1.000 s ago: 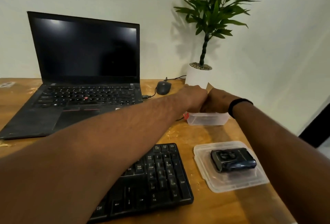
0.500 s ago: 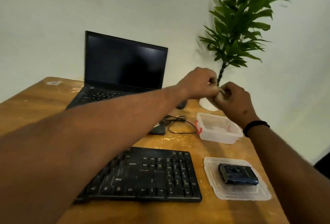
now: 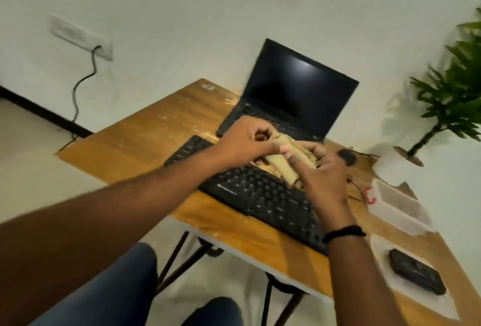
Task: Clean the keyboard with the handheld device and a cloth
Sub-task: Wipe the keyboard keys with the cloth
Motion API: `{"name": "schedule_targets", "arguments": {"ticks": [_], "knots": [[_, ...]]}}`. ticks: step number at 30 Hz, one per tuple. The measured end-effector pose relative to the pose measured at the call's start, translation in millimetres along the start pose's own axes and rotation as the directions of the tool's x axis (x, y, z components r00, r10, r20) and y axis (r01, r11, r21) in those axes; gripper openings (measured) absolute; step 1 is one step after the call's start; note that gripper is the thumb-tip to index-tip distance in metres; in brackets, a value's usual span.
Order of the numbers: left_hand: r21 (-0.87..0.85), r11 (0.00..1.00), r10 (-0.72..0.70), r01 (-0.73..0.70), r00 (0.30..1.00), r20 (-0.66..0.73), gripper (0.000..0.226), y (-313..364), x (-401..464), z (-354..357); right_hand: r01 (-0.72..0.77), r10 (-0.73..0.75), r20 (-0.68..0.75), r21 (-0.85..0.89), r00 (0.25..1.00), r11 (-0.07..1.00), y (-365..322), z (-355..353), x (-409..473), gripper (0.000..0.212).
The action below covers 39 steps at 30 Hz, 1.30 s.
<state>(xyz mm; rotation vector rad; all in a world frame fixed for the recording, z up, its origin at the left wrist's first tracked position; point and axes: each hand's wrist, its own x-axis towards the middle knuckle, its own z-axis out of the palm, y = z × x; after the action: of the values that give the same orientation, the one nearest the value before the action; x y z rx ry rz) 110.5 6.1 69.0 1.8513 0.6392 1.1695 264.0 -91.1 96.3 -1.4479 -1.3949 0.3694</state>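
A black keyboard (image 3: 260,190) lies slanted across the wooden table (image 3: 145,138). Above its far edge both my hands hold a rolled tan cloth (image 3: 283,167). My left hand (image 3: 247,141) grips the cloth's far end, and my right hand (image 3: 322,169) is closed around its near, right side. The black handheld device (image 3: 416,271) rests on a clear plastic lid (image 3: 382,250) at the right, away from both hands.
An open black laptop (image 3: 294,94) stands behind the keyboard. A mouse (image 3: 346,156) with cable, an open clear plastic box (image 3: 398,203) and a potted plant (image 3: 453,102) sit at the right. A wall socket (image 3: 80,37) with a cable is at the left. My knees show below the table edge.
The view has swung left and tilted. Both hands came back from the plastic box toward the keyboard, and the tan cloth now shows between them.
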Motion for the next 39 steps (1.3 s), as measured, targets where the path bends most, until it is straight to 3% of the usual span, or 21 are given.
{"name": "schedule_targets", "arguments": {"ticks": [4,6,8,11,14,18,23,29,32,34,37,39], "knots": [[0.129,0.992,0.012,0.001,0.995,-0.098,0.008,-28,-45,-56,-0.030,0.037,0.189,-0.042,0.981,0.999,-10,68,-18,0.027],[0.105,0.994,-0.023,0.038,0.990,-0.136,0.015,-34,-58,-79,0.005,0.016,0.199,-0.106,0.980,0.994,-14,93,-18,0.023],[0.112,0.986,-0.104,0.120,0.985,-0.135,0.057,-43,-67,-103,0.045,-0.023,0.129,-0.172,0.991,0.984,-19,111,-9,0.016],[0.283,0.930,-0.249,0.233,0.968,0.019,0.134,-63,-77,-131,0.059,-0.060,0.005,-0.286,0.998,0.956,-25,126,9,0.020],[0.440,0.866,-0.325,0.237,0.936,0.135,0.160,-75,-76,-135,0.070,-0.057,0.046,-0.380,0.997,0.922,-21,145,24,0.021],[0.580,0.800,-0.308,0.155,0.935,0.176,0.163,-78,-69,-131,0.168,-0.109,0.165,-0.399,0.980,0.901,-21,171,31,0.026],[0.569,0.803,-0.316,0.177,0.936,0.155,0.167,-79,-70,-131,0.236,-0.091,0.294,-0.509,0.952,0.828,-18,202,28,0.025],[0.573,0.798,-0.319,0.187,0.938,0.139,0.168,-80,-70,-130,0.372,-0.036,0.504,-0.584,0.863,0.721,-28,193,15,0.038],[0.598,0.784,-0.307,0.166,0.941,0.141,0.167,-81,-70,-130,0.402,0.027,0.600,-0.569,0.800,0.718,-33,172,28,0.043],[0.602,0.781,-0.311,0.166,0.939,0.146,0.166,-83,-70,-131,0.352,0.049,0.549,-0.599,0.835,0.719,-31,163,38,0.038],[0.598,0.783,-0.320,0.168,0.934,0.157,0.165,-86,-69,-131,0.238,0.000,0.325,-0.693,0.946,0.680,-22,168,50,0.032],[0.602,0.780,-0.322,0.168,0.934,0.157,0.165,-84,-69,-130,0.206,0.058,0.321,-0.726,0.945,0.656,-22,182,45,0.030]]}}
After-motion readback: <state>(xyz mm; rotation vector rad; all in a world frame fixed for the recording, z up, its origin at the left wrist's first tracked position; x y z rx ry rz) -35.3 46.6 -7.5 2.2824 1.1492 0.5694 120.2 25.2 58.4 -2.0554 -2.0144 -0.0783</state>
